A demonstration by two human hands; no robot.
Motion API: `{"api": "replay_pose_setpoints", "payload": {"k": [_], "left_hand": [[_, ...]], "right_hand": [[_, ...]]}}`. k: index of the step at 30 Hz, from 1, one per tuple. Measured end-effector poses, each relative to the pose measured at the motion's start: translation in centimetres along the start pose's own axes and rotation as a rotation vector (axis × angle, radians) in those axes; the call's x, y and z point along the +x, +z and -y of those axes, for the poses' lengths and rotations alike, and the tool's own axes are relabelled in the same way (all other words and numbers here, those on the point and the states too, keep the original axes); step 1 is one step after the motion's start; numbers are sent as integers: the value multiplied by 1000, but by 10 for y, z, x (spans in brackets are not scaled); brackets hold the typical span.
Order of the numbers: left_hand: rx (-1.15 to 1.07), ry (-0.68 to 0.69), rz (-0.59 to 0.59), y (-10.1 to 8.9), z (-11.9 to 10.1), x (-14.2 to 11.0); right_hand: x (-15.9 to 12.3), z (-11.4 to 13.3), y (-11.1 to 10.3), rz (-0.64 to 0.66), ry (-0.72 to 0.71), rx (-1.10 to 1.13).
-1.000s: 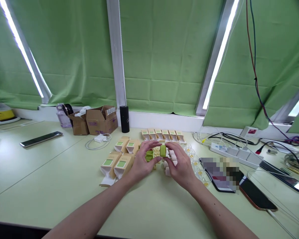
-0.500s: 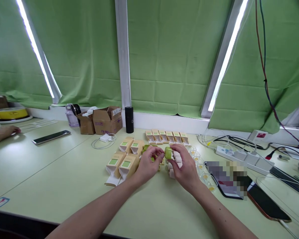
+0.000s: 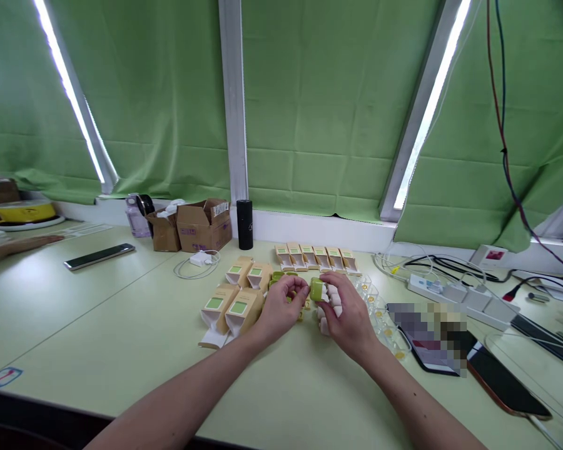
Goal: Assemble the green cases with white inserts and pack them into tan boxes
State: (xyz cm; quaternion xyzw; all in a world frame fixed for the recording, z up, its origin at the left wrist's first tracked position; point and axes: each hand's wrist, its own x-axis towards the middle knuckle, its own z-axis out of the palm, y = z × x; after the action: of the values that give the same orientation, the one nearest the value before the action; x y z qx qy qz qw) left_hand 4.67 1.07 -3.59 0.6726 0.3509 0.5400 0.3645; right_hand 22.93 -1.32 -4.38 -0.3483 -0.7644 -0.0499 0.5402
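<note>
My right hand (image 3: 344, 306) pinches a small green-and-white rounded case (image 3: 316, 289) between thumb and fingers, above the table. Just left of it is my left hand (image 3: 284, 309), thumb and forefinger pressed together; whatever they hold, if anything, is too small to make out. White rounded pieces (image 3: 336, 300) stand in rows behind my right hand, partly covered by it. Green pieces (image 3: 276, 275) show behind my left hand. Along my right hand's outer side lie clear plastic holders (image 3: 380, 314) with yellow centres. Small open tan boxes (image 3: 244, 310) with green labels stand beside my left hand.
More tan boxes (image 3: 315, 257) line the back. A black cylinder (image 3: 244, 225) and cardboard cartons (image 3: 204, 226) stand near the wall. On the right lie phones (image 3: 502, 378), a power strip (image 3: 464, 300) and cables. Another person's hand (image 3: 32, 244) rests at far left.
My hands keep almost the same pose, with the green-and-white case still in the right. The other person's hand at far left has stretched out flat. The view has shifted slightly.
</note>
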Motion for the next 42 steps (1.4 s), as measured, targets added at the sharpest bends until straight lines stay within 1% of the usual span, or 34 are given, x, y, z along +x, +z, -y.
{"api": "replay_pose_setpoints", "payload": {"k": [5, 9, 26, 34, 38, 42], "left_hand": [[-71, -38, 3, 0, -7, 0], [-98, -58, 6, 0, -9, 0], [-107, -68, 7, -2, -9, 2], [-134, -106, -13, -3, -1, 5], [-87, -69, -39, -4, 4, 6], [86, 28, -121, -8, 7, 5]], "right_hand": [[1, 1, 0, 2, 1, -7], [1, 1, 0, 2, 5, -8], [1, -1, -2, 10, 11, -29], [2, -3, -3, 15, 25, -34], [4, -1, -5, 6, 22, -42], [6, 0, -8, -14, 16, -51]]}}
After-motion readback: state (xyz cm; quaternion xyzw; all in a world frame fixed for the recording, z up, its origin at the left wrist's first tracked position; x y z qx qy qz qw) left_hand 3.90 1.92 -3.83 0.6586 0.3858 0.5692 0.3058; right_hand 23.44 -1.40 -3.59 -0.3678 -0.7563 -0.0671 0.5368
